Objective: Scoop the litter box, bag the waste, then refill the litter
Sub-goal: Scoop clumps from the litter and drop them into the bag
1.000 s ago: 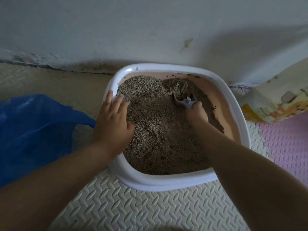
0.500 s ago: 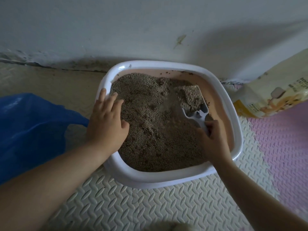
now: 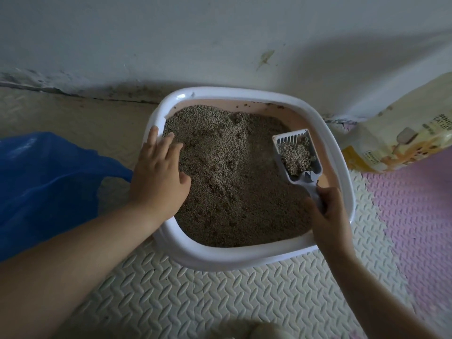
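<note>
Scoop (image 3: 297, 155): loaded, over litter box (image 3: 244, 260) right side; right grip (image 3: 327, 211) clamped on handle. Left grip (image 3: 159, 177): fingers apart, flat on left rim. Risk: spillage if tilted toward blue bag (image 3: 49, 187), left of box.

The floor in front of me is lying under foam matting: a cream mat (image 3: 220, 302) with a pressed herringbone pattern is running up to the wall (image 3: 195, 33), and a pink mat (image 3: 415, 216) is butting against it on my right. The white-rimmed litter box (image 3: 220, 259) is sitting flat on the cream mat, its far side just beside the wall. To my left a crumpled blue plastic bag (image 3: 49, 192) is lying on the mat, reaching close to the box. To my right a pale cat litter sack (image 3: 396, 143) is resting near the box, sitting across the seam where the two mats are meeting.
</note>
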{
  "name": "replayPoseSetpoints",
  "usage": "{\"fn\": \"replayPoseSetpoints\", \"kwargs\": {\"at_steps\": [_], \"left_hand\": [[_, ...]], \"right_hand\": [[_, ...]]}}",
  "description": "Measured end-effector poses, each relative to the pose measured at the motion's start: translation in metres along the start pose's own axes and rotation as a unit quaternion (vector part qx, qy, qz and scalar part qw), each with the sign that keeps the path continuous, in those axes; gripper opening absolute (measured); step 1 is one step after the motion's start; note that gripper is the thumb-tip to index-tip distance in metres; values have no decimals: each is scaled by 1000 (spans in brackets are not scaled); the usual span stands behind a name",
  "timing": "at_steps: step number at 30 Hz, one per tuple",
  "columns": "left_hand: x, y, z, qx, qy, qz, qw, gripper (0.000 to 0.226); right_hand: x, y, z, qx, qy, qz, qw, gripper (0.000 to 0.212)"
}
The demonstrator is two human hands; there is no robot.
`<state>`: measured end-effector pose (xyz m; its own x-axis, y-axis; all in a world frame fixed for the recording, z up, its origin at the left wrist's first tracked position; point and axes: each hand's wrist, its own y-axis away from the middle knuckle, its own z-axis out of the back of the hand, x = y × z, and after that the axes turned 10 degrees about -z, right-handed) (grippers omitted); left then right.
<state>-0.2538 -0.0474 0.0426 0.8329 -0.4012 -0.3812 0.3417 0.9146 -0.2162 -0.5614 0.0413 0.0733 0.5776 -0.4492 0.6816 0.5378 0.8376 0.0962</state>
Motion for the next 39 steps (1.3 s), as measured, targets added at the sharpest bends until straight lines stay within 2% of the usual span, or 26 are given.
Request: {"fn": "replayPoseSetpoints", "kwargs": {"at_steps": [9,39], "left_hand": [[0,1,1,3,9,5,1000,57],[0,0,-1,-13,12,3,1000,56]], "right_hand": [[5,3,-2,4,-10,-34,999,11],[12,13,-12,43,27,-8,999,14]]}}
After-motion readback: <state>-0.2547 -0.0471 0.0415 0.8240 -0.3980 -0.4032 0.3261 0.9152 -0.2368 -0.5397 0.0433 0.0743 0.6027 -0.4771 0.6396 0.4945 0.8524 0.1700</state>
